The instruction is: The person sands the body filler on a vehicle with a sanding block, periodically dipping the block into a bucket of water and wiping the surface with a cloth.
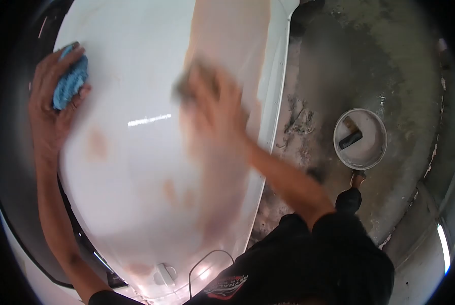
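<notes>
At the left edge of a white panel, my left hand is closed around a blue cloth. My right hand, blurred by motion, grips a dark block-like pad against the panel, near its middle. A long dull brownish-pink band runs down the panel's right part, passing under and beside my right hand. Smaller brownish patches show on the white surface to the left and below. What exactly the pad is, I cannot make out.
A round bucket with pale liquid and dark objects stands on the stained floor to the right. My foot is just below it. A thin dark cable loop lies by a pale knob at the panel's lower end.
</notes>
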The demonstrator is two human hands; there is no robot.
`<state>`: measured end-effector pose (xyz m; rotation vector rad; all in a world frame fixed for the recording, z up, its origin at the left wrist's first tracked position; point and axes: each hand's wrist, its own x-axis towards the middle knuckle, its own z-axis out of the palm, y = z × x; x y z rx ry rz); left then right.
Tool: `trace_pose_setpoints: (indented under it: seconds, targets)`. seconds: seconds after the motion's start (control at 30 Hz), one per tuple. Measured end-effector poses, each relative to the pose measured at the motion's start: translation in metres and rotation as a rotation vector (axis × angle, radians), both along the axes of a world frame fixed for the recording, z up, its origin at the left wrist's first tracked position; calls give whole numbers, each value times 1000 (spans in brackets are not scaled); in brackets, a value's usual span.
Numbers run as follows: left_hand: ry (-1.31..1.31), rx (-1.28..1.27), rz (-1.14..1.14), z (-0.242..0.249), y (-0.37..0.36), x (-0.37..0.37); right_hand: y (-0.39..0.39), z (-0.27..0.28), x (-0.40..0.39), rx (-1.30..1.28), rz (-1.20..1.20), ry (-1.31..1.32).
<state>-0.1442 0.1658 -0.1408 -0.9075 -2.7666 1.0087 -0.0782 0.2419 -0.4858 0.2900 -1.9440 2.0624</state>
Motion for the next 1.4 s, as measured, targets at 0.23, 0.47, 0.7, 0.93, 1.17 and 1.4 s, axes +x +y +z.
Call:
trace_pose_setpoints:
  seconds: [0.23, 0.47, 0.7, 0.93, 1.17, 1.4]
  targets:
    - [16, 27, 52, -2, 8, 1, 10, -20, -17, 68, 71, 173]
    - [44, -10, 32, -6, 7, -2, 27, -5, -198, -108, -130, -24]
    - [74, 12, -71, -12, 6, -93, 4, 6, 72, 126, 121, 252]
    - [91, 190, -40, -25, 48, -96, 13, -4, -73, -33, 82, 18]
    - [129, 92, -12, -28, 49, -112, 29, 13, -210, -210, 13, -126]
    - [160, 37, -5, -29, 59, -110, 21, 1, 30, 13, 208, 222]
